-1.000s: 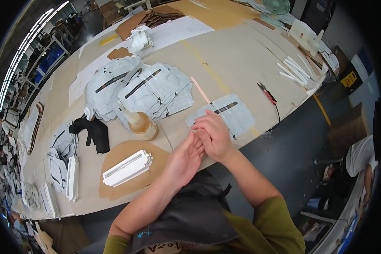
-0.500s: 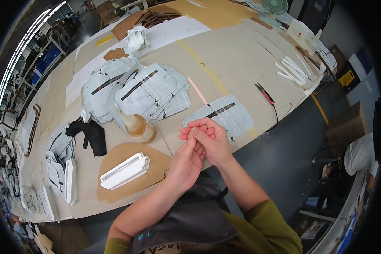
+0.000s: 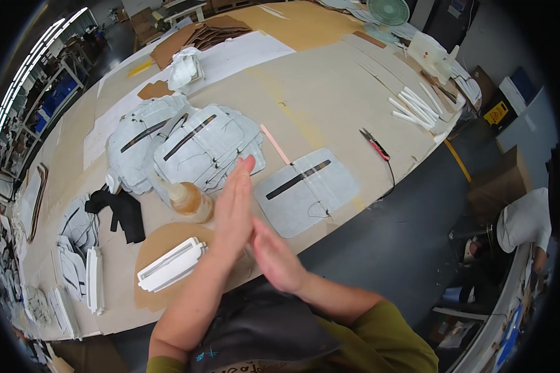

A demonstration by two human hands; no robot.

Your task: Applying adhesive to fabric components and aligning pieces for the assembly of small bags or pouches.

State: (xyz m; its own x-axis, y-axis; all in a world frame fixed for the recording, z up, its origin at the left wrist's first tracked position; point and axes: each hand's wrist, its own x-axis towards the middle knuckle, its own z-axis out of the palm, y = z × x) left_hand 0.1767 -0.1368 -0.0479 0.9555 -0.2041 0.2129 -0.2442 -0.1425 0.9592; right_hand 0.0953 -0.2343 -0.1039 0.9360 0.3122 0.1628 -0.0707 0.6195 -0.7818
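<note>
L hand (image 3: 233, 211): fingers are being held straight & close together, tips pointed up-table; no obj. is visibly being gripped.
R hand (image 3: 277, 258): fingers are being held extended, a bit blurred, tips apparently being rested on heel of L palm; whether any small item is being pinched btwn palms can't be made out. Palms are being turned inward, prob. so they can be pressed tog.
Grey fabric panel (image 3: 308, 191): is being supported flat by table (image 3: 330, 112), just beyond R hand, untouched, black strip (image 3: 298, 179) being faced up, prob. for easy access.
White slotted pieces (image 3: 180, 264): are being held in a stack on brown template (image 3: 152, 248), beside L forearm (image 3: 193, 298), presumably for reach.
Pump bottle (image 3: 196, 205): amber liquid is being contained; spot near L hand is prob. being used for quick access.
Panel pile (image 3: 199, 149): is being overlapped beyond bottle, prob. to save space.
Thread snips (image 3: 376, 146): are being stored well apart, to R of panel, blades being pointed away.
White rods (image 3: 417, 109): are being grouped far R.
Desk fan (image 3: 389, 10): is being stood at far end.
</note>
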